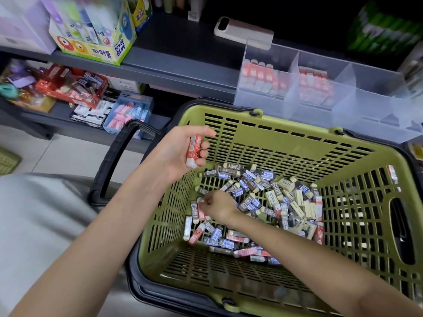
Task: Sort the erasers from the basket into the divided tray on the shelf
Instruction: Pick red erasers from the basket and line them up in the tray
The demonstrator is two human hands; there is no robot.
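Red-sleeved erasers (194,149) are gripped in the left hand (180,154), above the left rim of the basket (274,125); on the basket floor a single red eraser (201,212) is pinched by the right hand (218,205), beside the loose pile (288,202); beyond the basket's far rim stands the divided tray (377,104), two compartments stocked red.

Bare left forearm (109,216), bare right forearm (304,248), grey garment (34,225)
Plain, smooth light-grey cloth showed at the near left, blurred.
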